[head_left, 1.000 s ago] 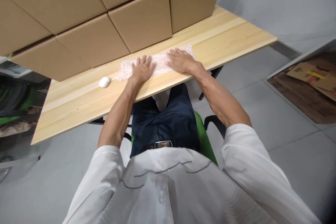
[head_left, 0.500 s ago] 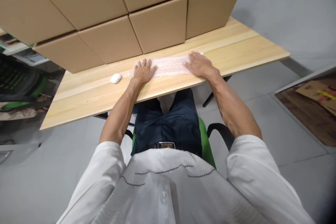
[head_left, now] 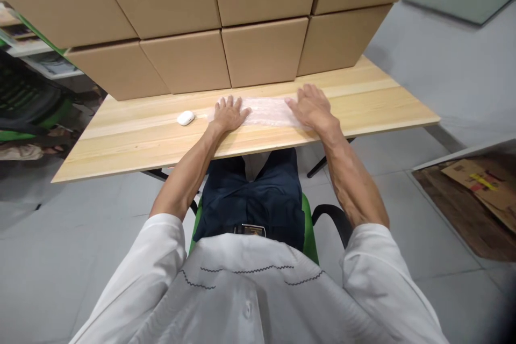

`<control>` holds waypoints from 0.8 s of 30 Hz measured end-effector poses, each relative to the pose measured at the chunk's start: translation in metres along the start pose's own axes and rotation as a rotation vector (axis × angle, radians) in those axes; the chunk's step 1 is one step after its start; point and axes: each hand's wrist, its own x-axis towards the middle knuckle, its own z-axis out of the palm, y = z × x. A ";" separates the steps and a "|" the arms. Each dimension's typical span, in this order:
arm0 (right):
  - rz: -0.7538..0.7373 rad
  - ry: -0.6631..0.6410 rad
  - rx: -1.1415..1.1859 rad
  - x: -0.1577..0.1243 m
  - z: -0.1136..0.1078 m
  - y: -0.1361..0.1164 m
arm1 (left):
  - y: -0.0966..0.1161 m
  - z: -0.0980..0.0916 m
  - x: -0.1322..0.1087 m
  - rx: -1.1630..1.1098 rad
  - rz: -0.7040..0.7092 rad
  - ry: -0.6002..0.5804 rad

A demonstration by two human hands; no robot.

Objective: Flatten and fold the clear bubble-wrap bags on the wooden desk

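Wrap [head_left: 268, 111] of pale, crinkled, see-through plastic is lying flat on the wooden bench [head_left: 121, 142], at 12 o'clock from the seated person and between the two hands. The left hand [head_left: 229, 115] is resting palm down over the sheet's 9 o'clock end, its fingers spreading loosely and pointing toward 12. The right hand [head_left: 311, 107] is covering the 3 o'clock end, its thumb reaching onto the plastic toward 9; it is released and unclenched too, but blur is hiding how firmly its palm is pressing. A small white case [head_left: 186, 117] is sitting at 9 o'clock from the left hand, near the sheet but apart from it. Brown cartons [head_left: 264, 54] are standing at 12 o'clock beyond the wrap, at least two rows showing, their lower row resting on the bench. Under the person, a green chair [head_left: 310, 234] is showing, its black armrest [head_left: 335, 220] curving out toward 3 o'clock. Farther off at 3 o'clock, a piece of cardboard [head_left: 497, 199] with a yellow mark is lying low down.
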 end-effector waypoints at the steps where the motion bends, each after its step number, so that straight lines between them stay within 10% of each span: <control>1: -0.045 -0.017 0.016 0.003 0.003 -0.023 | -0.001 0.001 0.001 0.003 0.002 0.002; 8: -0.195 -0.247 0.091 0.018 0.032 -0.129 | -0.004 0.002 0.005 0.050 -0.007 -0.014; 24: -0.077 -0.202 0.057 0.000 0.020 -0.009 | -0.006 0.002 0.005 0.021 0.004 0.015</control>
